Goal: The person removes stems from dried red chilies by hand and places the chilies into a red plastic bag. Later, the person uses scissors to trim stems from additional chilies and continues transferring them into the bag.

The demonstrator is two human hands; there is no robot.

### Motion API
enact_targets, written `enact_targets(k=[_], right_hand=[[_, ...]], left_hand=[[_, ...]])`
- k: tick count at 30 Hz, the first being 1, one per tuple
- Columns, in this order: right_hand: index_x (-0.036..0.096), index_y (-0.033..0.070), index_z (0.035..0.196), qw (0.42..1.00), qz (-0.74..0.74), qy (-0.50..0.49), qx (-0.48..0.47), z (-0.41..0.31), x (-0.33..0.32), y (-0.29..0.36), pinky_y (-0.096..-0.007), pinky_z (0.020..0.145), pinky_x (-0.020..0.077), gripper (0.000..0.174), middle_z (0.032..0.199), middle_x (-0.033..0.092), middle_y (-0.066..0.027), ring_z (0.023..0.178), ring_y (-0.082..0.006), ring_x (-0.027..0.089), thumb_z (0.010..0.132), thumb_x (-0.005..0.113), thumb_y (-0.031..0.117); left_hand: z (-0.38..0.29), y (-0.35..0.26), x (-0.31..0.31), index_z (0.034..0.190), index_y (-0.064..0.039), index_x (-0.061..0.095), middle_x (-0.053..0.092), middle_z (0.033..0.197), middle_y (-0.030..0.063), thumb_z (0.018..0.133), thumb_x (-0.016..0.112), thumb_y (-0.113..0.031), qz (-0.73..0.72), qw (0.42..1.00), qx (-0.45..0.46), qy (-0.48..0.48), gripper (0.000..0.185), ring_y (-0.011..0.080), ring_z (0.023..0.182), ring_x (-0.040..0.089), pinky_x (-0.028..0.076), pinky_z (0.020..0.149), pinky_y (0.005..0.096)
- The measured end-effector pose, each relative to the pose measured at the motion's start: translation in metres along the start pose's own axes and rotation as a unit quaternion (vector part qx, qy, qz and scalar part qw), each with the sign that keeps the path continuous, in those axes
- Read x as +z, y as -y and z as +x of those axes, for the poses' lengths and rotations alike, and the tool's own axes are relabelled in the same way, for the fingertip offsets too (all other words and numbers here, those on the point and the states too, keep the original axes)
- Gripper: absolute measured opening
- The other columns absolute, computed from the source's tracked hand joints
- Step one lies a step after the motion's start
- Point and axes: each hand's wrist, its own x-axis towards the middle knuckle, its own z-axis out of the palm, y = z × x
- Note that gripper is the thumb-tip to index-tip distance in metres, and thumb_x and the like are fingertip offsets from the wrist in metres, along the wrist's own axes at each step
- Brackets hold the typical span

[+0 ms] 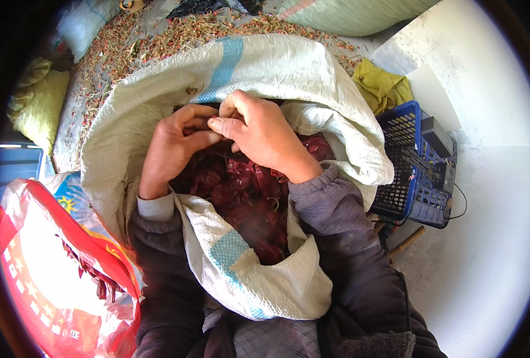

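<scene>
A white woven plastic sack (287, 62) with blue stripes stands open before me, its mouth rolled outward. Dried dark red chilli peppers (242, 188) fill it, some with pale curved stems. Over the far part of the opening, my left hand (173, 145) and my right hand (258, 129) meet at the fingertips. Fingers and thumbs are pinched together around what looks like a dried chilli; only bits of dark red show between them, and the rest is hidden. Both forearms reach in across the sack's near rim.
Left of the sack sits a red and white printed plastic bag (68, 313) with dried chillies inside. A blue plastic basket (410, 165) holding a corded device is at right, beside a yellow cloth (379, 85). Stems and red scraps (157, 44) litter the floor behind; other sacks (354, 15) stand there.
</scene>
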Motion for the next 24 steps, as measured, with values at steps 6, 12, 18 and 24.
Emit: enact_targets(k=[6, 12, 18, 24], right_hand=[[0.065, -0.003, 0.087, 0.997, -0.064, -0.006, -0.043, 0.001, -0.002, 0.006, -0.0396, 0.059, 0.0493, 0.035, 0.069, 0.063, -0.0183, 0.063, -0.0299, 0.063, 0.095, 0.072, 0.030], [0.063, -0.001, 0.079, 0.982, -0.151, -0.029, -0.111, 0.001, -0.002, 0.008, -0.0477, 0.059, 0.0486, 0.034, 0.069, 0.064, -0.0217, 0.065, -0.0425, 0.064, 0.095, 0.067, 0.030], [0.058, 0.007, 0.077, 0.900, -0.338, -0.092, -0.258, -0.002, 0.003, -0.002, -0.0423, 0.055, 0.0517, 0.025, 0.065, 0.062, -0.0109, 0.059, -0.0311, 0.065, 0.095, 0.064, 0.024], [0.057, 0.009, 0.077, 0.859, -0.398, -0.111, -0.303, -0.002, 0.008, 0.001, -0.0349, 0.052, 0.0508, 0.022, 0.063, 0.060, -0.0045, 0.056, -0.0226, 0.064, 0.093, 0.066, 0.021]], left_hand=[[-0.003, 0.002, -0.003, 0.108, -0.001, 0.070, 0.073, 0.099, 0.0016, 0.085, 0.073, 0.008, 0.020, 0.997, 0.066, -0.047, 0.025, 0.0084, 0.092, 0.066, 0.054, 0.083, 0.0255], [-0.005, -0.005, 0.009, 0.113, 0.001, 0.070, 0.073, 0.099, 0.0024, 0.087, 0.072, 0.008, 0.054, 0.990, 0.111, -0.061, 0.027, 0.0102, 0.094, 0.066, 0.054, 0.084, 0.0272], [-0.002, -0.007, 0.014, 0.112, -0.001, 0.071, 0.075, 0.096, 0.0135, 0.078, 0.073, 0.004, 0.271, 0.950, 0.135, -0.076, 0.034, 0.0220, 0.088, 0.073, 0.056, 0.078, 0.0321], [-0.001, -0.002, 0.021, 0.104, -0.003, 0.072, 0.074, 0.093, 0.0139, 0.076, 0.074, 0.002, 0.378, 0.899, 0.178, -0.132, 0.029, 0.0226, 0.080, 0.072, 0.055, 0.072, 0.0331]])
